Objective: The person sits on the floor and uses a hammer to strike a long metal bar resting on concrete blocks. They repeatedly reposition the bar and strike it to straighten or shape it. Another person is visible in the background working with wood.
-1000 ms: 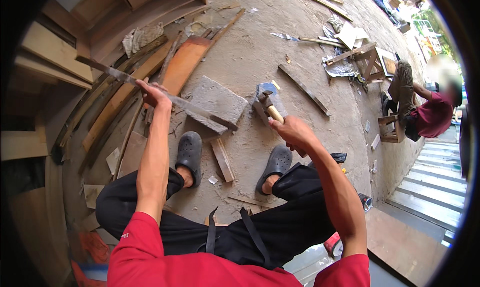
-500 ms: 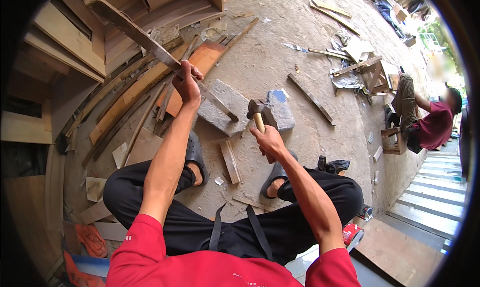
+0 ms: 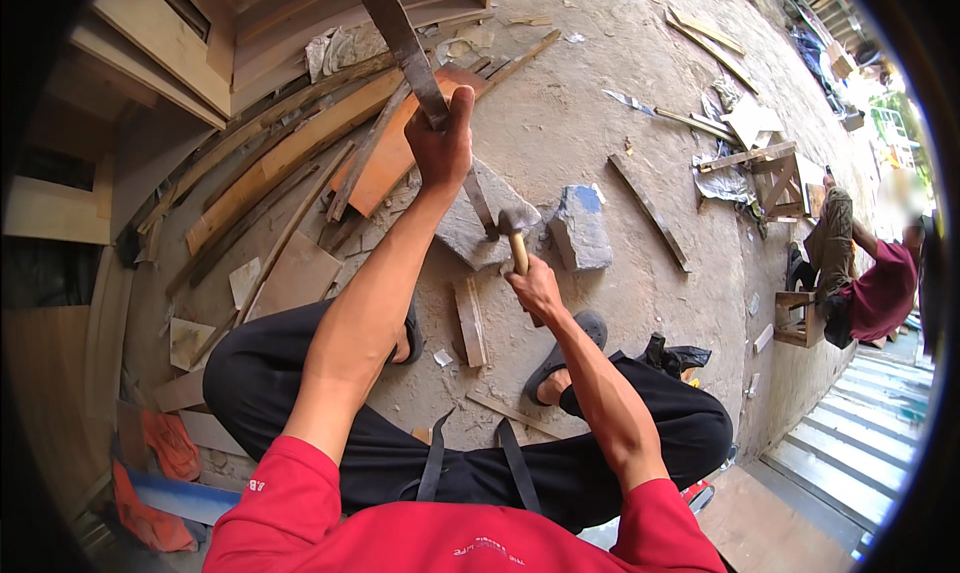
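Note:
A long, worn wooden strip (image 3: 400, 48) is gripped in my left hand (image 3: 440, 151), whose fingers close around it. It slants from the top of the view down to a grey concrete block (image 3: 462, 228), its near end over the block's surface. My right hand (image 3: 537, 291) is wrapped round the light wooden handle of a hammer (image 3: 518, 223). The hammer's head is right beside the strip's near end; whether they touch, I cannot tell. A second block (image 3: 582, 238), grey with a blue patch, sits just right of the hammer.
Boards and planks (image 3: 300, 163) lie at the left by wooden cabinets (image 3: 150, 53). A short wood piece (image 3: 470, 323) lies between my feet. A loose batten (image 3: 650, 213) is on the floor to the right. Farther right, a person in a dark red shirt (image 3: 880, 293) sits.
My left hand has moved right and turned the strip to a steeper angle. The hammer has come closer to the strip's near end. The whole view has shifted slightly.

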A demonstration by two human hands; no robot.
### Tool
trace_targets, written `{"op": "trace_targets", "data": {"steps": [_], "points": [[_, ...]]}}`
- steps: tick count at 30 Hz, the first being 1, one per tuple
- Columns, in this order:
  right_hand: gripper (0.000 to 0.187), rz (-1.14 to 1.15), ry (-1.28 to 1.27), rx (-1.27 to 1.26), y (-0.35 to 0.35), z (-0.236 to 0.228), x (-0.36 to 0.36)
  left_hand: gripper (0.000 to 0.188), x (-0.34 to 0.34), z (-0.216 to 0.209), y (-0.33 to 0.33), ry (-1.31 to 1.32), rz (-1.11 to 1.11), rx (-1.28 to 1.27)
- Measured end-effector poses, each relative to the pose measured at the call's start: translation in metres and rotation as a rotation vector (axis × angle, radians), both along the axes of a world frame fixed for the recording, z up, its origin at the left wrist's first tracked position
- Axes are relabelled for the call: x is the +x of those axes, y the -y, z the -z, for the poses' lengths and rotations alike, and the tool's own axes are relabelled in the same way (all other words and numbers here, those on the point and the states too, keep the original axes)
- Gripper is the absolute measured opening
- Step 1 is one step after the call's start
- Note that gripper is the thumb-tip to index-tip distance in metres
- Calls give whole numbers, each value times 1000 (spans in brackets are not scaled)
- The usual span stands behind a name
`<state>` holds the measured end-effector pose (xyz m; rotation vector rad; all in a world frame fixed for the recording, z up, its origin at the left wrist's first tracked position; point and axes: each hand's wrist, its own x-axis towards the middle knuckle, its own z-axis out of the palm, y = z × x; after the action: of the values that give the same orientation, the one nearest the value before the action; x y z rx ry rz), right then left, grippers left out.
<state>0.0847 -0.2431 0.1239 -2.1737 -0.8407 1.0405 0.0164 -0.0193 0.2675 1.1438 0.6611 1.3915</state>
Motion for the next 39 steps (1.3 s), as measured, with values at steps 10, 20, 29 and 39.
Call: {"op": "trace_targets", "data": {"steps": [10,20,29,39], "points": [[24,103,73,150,-21,-11,1,47,-3,12,-10,-61,-6,50],[24,38,66,20,-12,1,-12,50,7,17,-13,-77,-6,34],[23,18,16,-104,-9,2,-9,52,8,16,-21,-80,-28,33],[18,10,119,-41,5,27,-22,51,12,8,-24,-136,-51,-49]]}}
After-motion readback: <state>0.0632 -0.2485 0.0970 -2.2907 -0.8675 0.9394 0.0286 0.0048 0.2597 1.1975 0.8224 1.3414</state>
